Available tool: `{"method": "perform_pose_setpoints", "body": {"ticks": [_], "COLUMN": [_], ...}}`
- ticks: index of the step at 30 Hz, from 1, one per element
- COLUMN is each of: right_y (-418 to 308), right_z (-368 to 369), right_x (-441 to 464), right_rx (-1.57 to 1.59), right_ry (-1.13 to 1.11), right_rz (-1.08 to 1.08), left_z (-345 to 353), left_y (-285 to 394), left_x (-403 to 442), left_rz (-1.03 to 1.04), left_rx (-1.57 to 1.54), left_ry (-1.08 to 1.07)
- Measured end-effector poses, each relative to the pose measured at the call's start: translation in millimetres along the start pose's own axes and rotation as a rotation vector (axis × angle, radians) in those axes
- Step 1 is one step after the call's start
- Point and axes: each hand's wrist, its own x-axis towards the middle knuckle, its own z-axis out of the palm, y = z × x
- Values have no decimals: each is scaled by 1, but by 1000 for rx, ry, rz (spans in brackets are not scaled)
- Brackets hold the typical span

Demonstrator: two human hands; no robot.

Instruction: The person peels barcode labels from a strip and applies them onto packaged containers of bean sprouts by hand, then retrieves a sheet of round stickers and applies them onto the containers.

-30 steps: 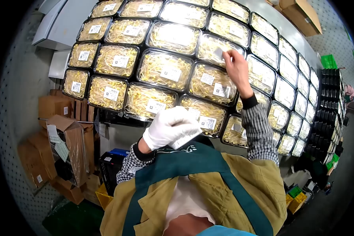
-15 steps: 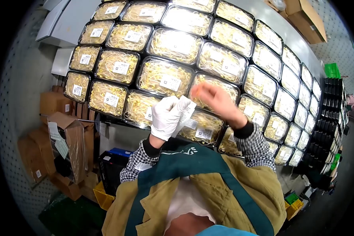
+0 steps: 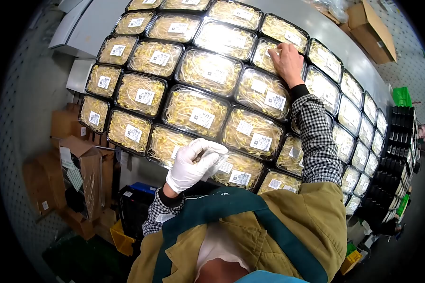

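Rows of black trays with clear lids, filled with bean sprouts, cover the metal table [image 3: 333, 33]. My left hand [image 3: 192, 165], in a white glove, is closed on a sheet of printed labels [image 3: 216, 165] above the front row. My bare right hand [image 3: 288, 62] reaches to a tray [image 3: 265, 55] in a farther row, fingertips pressed at its lid beside a small white label. A nearer tray [image 3: 263, 93] carries two labels, as does the tray [image 3: 253, 133] in front of it. Trays at the left, like this one [image 3: 141, 94], show one label.
Cardboard boxes [image 3: 80, 174] stand at the lower left, near a yellow bin [image 3: 123, 239]. Another open carton [image 3: 370, 33] is at the upper right. Stacked black trays [image 3: 396, 155] and a green crate [image 3: 402, 96] are at the far right.
My right hand went from the tray, back toward the label sheet, then out to a farther tray. My left hand stays near the front edge with the sheet.
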Motion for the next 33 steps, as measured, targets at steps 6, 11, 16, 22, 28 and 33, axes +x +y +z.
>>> {"method": "perform_pose_setpoints", "body": {"ticks": [6, 11, 16, 22, 28, 33], "right_y": [-76, -134, -22, 62, 56, -59], "right_z": [-74, -133, -63, 17, 46, -21], "right_x": [-55, -122, -3, 124, 106, 20], "right_rx": [769, 1427, 827, 138, -77, 828], "right_ry": [-482, -1054, -305, -184, 61, -228], "right_rz": [212, 249, 210, 139, 71, 85], "left_z": [9, 16, 9, 3, -13, -16], "left_y": [-30, -19, -18, -5, 5, -20], "left_x": [20, 26, 16, 5, -9, -2], "left_rz": [166, 119, -43, -9, -41, 191], "left_rx": [111, 53, -98, -57, -106, 132], "left_ry": [327, 334, 140, 150, 187, 249]}}
